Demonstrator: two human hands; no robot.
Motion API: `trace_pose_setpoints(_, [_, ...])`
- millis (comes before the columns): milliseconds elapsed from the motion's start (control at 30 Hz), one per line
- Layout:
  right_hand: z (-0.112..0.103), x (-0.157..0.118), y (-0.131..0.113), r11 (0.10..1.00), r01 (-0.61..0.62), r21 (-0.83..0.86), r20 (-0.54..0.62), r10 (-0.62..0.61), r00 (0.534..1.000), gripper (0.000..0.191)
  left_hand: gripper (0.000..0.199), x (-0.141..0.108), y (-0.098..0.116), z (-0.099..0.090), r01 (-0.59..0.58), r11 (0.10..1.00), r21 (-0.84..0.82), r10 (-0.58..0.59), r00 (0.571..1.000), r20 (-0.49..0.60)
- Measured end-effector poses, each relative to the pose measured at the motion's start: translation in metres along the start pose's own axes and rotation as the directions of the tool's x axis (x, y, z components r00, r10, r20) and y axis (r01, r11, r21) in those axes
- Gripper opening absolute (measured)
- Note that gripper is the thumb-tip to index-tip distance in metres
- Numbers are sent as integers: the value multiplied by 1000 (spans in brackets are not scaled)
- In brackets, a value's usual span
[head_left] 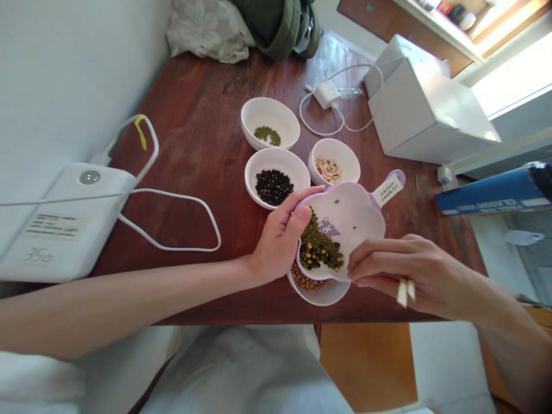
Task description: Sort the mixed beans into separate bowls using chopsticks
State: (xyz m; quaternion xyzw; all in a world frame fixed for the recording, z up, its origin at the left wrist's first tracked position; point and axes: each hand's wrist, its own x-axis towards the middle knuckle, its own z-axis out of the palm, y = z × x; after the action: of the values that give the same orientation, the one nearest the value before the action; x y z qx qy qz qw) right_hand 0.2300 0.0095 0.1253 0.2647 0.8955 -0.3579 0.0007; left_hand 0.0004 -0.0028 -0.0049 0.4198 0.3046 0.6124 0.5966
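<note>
My left hand (278, 244) grips the rim of a white, purple-edged, flower-shaped bowl (360, 207) with a short handle and a cartoon print. The bowl is tilted, and green mung beans (321, 244) mixed with some yellow and black beans lie in its lower left. Closed around a pair of chopsticks (405, 292), my right hand (405, 267) is at the bowl's lower right edge. Its fingers hide the chopstick tips. Beneath the flower-shaped bowl, partly covered, stands a white bowl (325, 297) of yellow soybeans (306, 280).
Further back are white bowls of black beans (273, 187), mung beans (267, 135) and split nuts (328, 169). A white charger (326, 94) with cable and a white box (418, 109) are behind. A power bank (64, 224) lies left, a blue package (495, 190) right.
</note>
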Motion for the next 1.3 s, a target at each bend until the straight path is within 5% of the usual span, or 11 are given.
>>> trace_pose_setpoints(233, [20,-12,-4,978,-35,-205,-208,-9,978,9,48,0,2,0,-4,999,36,4,1000,-2])
trace_pose_setpoints(433, [30,-10,-8,984,-58,-167,-230,18,973,12,47,0,2,0,-28,998,51,28,1000,-4])
trace_pose_setpoints(767, [29,-8,-10,984,-171,-52,-149,162,976,20,49,1,2,0,4,1000,17,-4,1000,0])
trace_pose_setpoints(1133, [18,7,-22,942,-251,-224,45,267,963,22,49,-1,0,-1,9,1000,26,-9,1000,0])
trace_pose_setpoints(1300, [11,12,-24,953,-258,-157,112,277,954,24,51,-1,2,0,29,999,17,-29,1000,-2])
